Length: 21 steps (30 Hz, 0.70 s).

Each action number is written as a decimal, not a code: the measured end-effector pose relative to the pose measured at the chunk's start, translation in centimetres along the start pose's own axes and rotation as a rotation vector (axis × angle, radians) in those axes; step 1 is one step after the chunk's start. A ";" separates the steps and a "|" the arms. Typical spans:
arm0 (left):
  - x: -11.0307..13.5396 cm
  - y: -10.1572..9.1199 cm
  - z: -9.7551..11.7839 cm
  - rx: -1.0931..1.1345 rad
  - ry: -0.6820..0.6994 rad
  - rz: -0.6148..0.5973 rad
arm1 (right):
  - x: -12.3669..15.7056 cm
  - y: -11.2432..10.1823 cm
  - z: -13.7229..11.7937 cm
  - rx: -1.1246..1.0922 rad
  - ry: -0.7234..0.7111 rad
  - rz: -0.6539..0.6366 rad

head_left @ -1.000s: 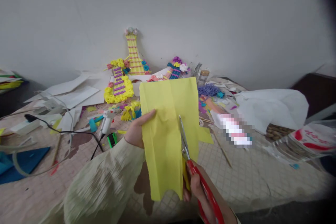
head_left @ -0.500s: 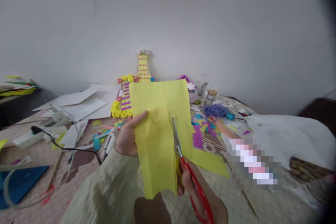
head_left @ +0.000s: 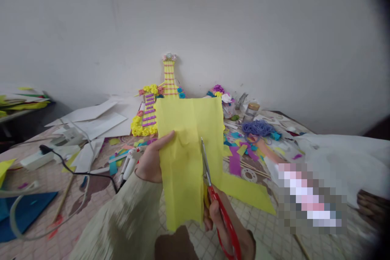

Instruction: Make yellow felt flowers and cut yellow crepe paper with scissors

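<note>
A creased sheet of yellow paper [head_left: 183, 170] is held up in front of me. My left hand [head_left: 151, 158] pinches its left side, thumb on the near face and the other fingers hidden behind. In my right hand [head_left: 225, 215] are red-handled scissors [head_left: 225, 221], their blades pointing up and away along a slit in the right part of the sheet. One blade shows over the paper; the other is largely hidden. A cut yellow strip [head_left: 250, 193] lies on the table to the right, beyond my right hand.
A decorated yellow model [head_left: 170, 77] leans at the wall behind the sheet. Blue-purple yarn [head_left: 258, 128], a jar [head_left: 251, 111] and paper scraps lie to the right, where another person's arm [head_left: 265, 148] reaches in. A glue gun [head_left: 130, 162], cables and a power strip [head_left: 39, 158] are left.
The view has shifted slightly, so the background sits a little further right. The scissors look a bit more closed and upright along the slit. The other person's hand now reaches near the yarn.
</note>
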<state>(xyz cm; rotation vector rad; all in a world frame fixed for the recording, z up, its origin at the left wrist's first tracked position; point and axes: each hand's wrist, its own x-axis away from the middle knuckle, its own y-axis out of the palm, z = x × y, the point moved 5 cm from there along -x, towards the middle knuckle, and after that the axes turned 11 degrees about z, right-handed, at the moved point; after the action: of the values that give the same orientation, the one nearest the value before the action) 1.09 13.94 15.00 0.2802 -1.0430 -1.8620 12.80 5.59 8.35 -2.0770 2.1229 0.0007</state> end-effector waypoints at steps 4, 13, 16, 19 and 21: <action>-0.1 0.2 -0.3 -0.005 -0.027 0.035 | -0.2 -0.4 -0.6 0.003 -0.065 -0.032; 0.0 0.3 -0.4 -0.017 0.013 0.072 | 0.3 0.0 0.7 -0.108 -0.051 0.043; 0.0 0.4 -0.4 -0.014 0.007 0.065 | 0.5 0.0 1.2 -0.106 -0.038 0.047; 0.0 0.5 -0.4 -0.022 0.002 0.054 | 0.5 0.1 1.2 -0.102 -0.052 0.033; 0.0 0.4 -0.3 -0.022 0.006 0.040 | 0.5 0.1 1.3 -0.104 -0.058 0.029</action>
<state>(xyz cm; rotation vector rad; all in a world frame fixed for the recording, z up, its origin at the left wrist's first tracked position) 1.54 13.65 15.12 0.2504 -1.0164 -1.8347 12.87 5.26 7.05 -2.0742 2.1615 0.1766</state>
